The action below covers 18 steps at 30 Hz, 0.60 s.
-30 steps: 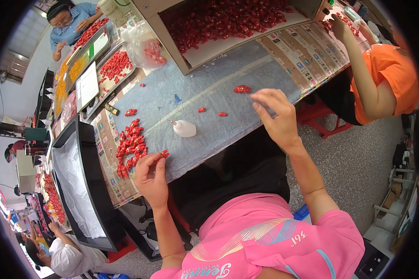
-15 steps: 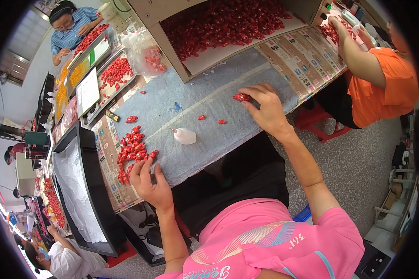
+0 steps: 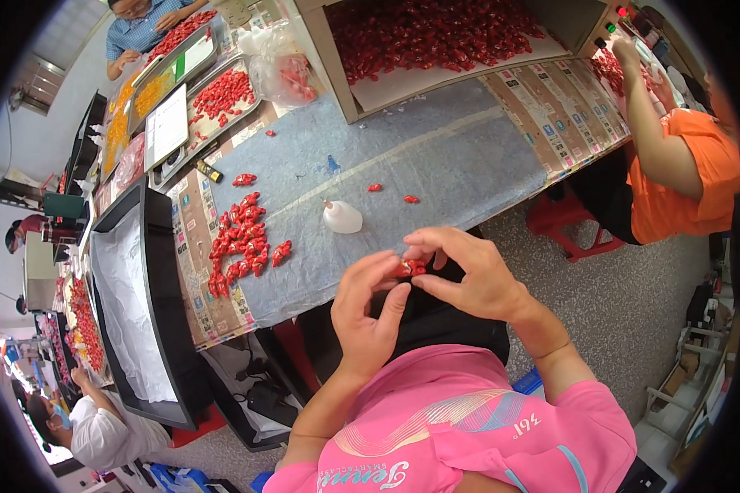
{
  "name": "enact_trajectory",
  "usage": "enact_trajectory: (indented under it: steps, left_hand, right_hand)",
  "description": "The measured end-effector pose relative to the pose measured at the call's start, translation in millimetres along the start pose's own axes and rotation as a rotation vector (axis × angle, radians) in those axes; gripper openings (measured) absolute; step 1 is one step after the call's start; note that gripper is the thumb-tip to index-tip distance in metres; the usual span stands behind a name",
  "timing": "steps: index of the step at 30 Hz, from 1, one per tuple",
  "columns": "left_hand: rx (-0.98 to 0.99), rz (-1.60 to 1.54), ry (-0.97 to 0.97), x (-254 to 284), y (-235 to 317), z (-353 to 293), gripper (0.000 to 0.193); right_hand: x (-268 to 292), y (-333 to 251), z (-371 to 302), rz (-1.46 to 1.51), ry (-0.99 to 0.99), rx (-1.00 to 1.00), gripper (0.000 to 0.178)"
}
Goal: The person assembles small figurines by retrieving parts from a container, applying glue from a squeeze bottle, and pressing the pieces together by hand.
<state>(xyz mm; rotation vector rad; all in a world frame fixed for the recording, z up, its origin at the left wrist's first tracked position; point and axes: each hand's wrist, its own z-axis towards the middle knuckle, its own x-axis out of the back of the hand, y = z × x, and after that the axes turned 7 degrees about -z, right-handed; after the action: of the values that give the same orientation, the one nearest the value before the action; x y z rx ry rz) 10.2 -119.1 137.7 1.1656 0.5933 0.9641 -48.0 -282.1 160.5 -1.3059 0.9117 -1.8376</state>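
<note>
Both my hands meet just off the table's near edge, around a small red moulded figure (image 3: 409, 267) with pale gold marks. My right hand (image 3: 478, 278) pinches it between thumb and fingertips. At its left end are the curved fingers of my left hand (image 3: 363, 311), which appear to grip it too; my fingers hide part of it. A pile of similar red figures (image 3: 242, 238) lies on the left of the blue-grey mat (image 3: 436, 156), with one red figure (image 3: 281, 252) apart on its right. Beyond my hands stands a white squeeze bottle (image 3: 342, 217) with a narrow tip.
Two tiny red pieces (image 3: 376, 188) lie mid-mat. An open-fronted box (image 3: 337, 62) full of red pieces stands at the back. Left are a paper-lined black tray (image 3: 152, 329) and a metal tray (image 3: 259, 92) of red pieces. Co-workers sit far left and right, one in an orange shirt (image 3: 699, 156).
My left hand has left the pile and moved right. My right hand has come down toward me from over the mat with the red figure, and the hands now meet at it.
</note>
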Motion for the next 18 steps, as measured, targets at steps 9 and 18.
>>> enact_trajectory:
  steps: [9,18]
  left_hand:
    - [0.695,-0.975,-0.028,10,-9,-5,0.013]
    - [0.718,-1.0,-0.041,10,-13,-11,0.017]
  right_hand:
    - [1,-4,-7,0.052,-0.002,0.061,0.03]
    - [0,7,-11,0.069,0.009,0.119,0.019]
